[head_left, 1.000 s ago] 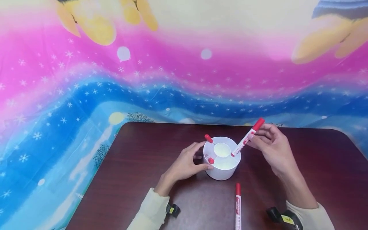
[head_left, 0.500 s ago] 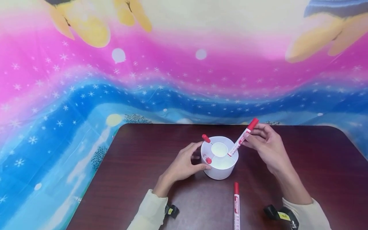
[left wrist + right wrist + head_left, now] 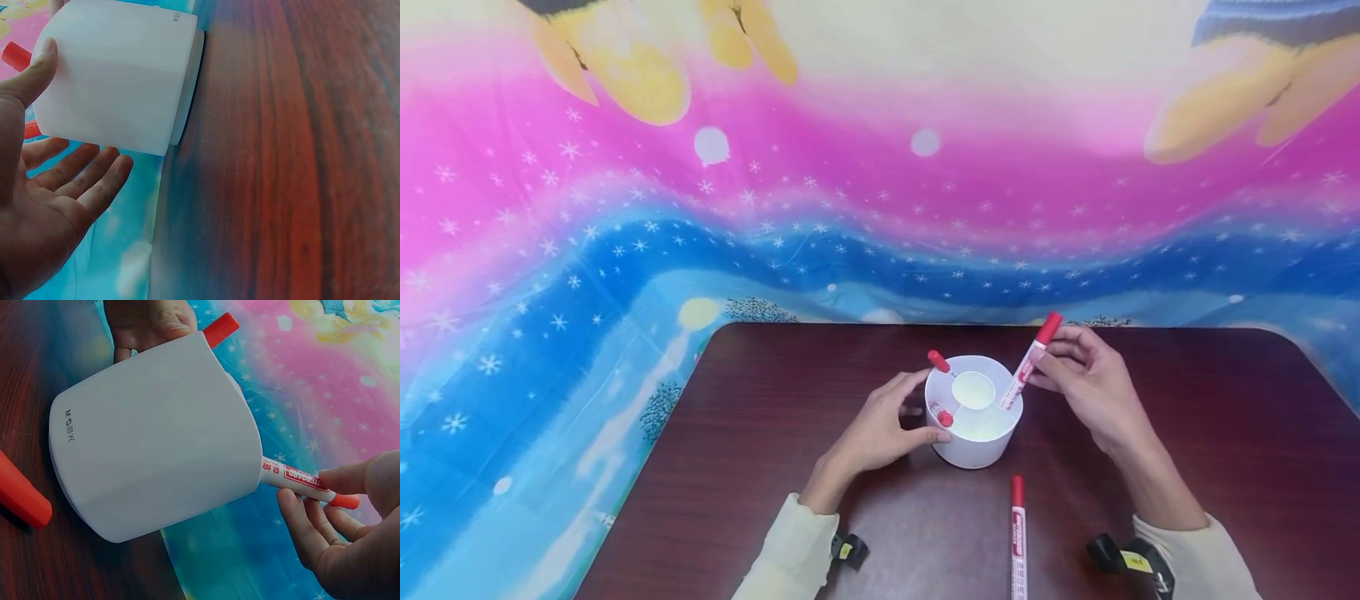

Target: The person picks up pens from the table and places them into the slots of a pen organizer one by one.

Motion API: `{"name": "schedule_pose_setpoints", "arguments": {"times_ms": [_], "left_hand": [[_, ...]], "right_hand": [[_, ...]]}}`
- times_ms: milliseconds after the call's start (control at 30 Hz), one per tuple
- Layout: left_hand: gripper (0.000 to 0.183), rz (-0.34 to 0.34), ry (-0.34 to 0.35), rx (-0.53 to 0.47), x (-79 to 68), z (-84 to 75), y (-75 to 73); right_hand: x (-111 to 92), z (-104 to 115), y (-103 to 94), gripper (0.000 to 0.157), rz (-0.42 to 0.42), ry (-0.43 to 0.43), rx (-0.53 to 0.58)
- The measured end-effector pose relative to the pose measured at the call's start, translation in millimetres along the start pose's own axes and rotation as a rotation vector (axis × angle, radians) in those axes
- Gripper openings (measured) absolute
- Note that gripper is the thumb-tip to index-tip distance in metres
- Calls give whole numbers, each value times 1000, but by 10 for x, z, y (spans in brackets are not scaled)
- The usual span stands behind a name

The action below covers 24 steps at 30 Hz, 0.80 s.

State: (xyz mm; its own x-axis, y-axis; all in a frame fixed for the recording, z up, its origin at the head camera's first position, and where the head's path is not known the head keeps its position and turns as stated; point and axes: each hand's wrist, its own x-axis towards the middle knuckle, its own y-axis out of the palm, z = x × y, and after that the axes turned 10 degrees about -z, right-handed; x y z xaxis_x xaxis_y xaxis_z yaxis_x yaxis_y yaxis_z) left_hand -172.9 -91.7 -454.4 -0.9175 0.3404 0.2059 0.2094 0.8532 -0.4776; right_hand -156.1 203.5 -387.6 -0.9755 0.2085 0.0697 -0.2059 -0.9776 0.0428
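A round white pen holder [image 3: 973, 452] with a central well and divided outer compartments stands upright on the table. My left hand [image 3: 880, 425] holds its left side, thumb at the near rim and fingers behind. Two red-capped markers, one at the back left [image 3: 937, 360] and one at the front left [image 3: 945, 418], stick out of it. Between thumb and fingers, my right hand [image 3: 1097, 387] pinches another red-capped whiteboard marker [image 3: 300, 478]. That marker leans, cap up, with its lower end inside the right-hand compartment; the holder's wall hides its tip in the right wrist view.
One more red-capped marker [image 3: 1018, 533] lies on the dark wooden table [image 3: 737, 433] in front of the holder, cut off by the frame's bottom edge. A colourful patterned cloth [image 3: 850, 167] hangs behind the table's far edge.
The right hand has moved left and slightly down, and its marker has sunk deeper into the holder's right compartment. The left hand keeps its hold; the view has shifted slightly.
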Motion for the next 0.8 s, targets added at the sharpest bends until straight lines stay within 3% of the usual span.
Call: {"name": "schedule_pose_setpoints", "arguments": {"times_ms": [133, 300, 433, 800], "left_hand": [[89, 1, -9, 1, -3, -1, -2], [89, 0, -19, 8, -5, -4, -2], [89, 1, -20, 7, -8, -11, -1], [89, 0, -11, 16, -11, -10, 0]], "right_hand": [[9, -13, 17, 38, -2, -4, -52], [16, -22, 25, 33, 4, -5, -33], [15, -28, 29, 38, 8, -8, -60], [-19, -23, 36, 46, 11, -52, -235]]}}
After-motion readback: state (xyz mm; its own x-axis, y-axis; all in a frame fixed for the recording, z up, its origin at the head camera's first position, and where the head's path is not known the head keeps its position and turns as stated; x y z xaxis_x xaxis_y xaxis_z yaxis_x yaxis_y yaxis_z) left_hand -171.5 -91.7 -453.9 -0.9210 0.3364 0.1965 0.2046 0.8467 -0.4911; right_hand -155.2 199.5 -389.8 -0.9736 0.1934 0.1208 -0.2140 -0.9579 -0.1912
